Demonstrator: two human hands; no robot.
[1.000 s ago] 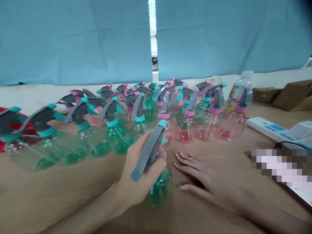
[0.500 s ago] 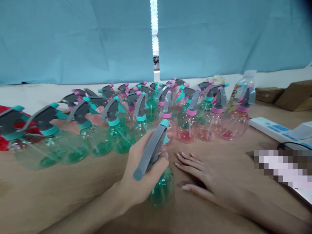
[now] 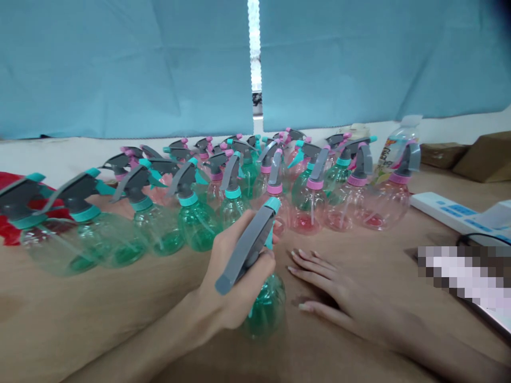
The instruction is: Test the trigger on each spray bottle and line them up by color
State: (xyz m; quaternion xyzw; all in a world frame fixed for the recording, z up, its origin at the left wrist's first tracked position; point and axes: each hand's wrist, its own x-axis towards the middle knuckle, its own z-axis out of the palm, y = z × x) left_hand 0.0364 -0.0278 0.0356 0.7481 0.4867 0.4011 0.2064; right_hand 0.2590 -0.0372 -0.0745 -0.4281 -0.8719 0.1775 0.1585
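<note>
My left hand (image 3: 235, 271) is wrapped round the neck of a green spray bottle (image 3: 265, 308) with a grey and turquoise trigger head. That bottle stands on the wooden table (image 3: 131, 314), its nozzle pointing away from me. My fingers hide its collar and part of the trigger. To its right, my right hand (image 3: 335, 292) lies on the table with its fingers spread, holding nothing. Just beyond both hands runs a front row of spray bottles, among them a green one (image 3: 197, 226) and a pink one (image 3: 307, 213).
More spray bottles with green or pink bodies crowd behind the front row. At the right are a labelled plastic bottle (image 3: 395, 146), a white power strip (image 3: 451, 210), a cardboard box (image 3: 485, 157) and a blurred-out device (image 3: 471, 282). Red material (image 3: 11, 231) lies far left.
The trigger of the held bottle sits closer in to its neck than before, and the head of the bottle has tilted slightly. My right hand stays in place.
</note>
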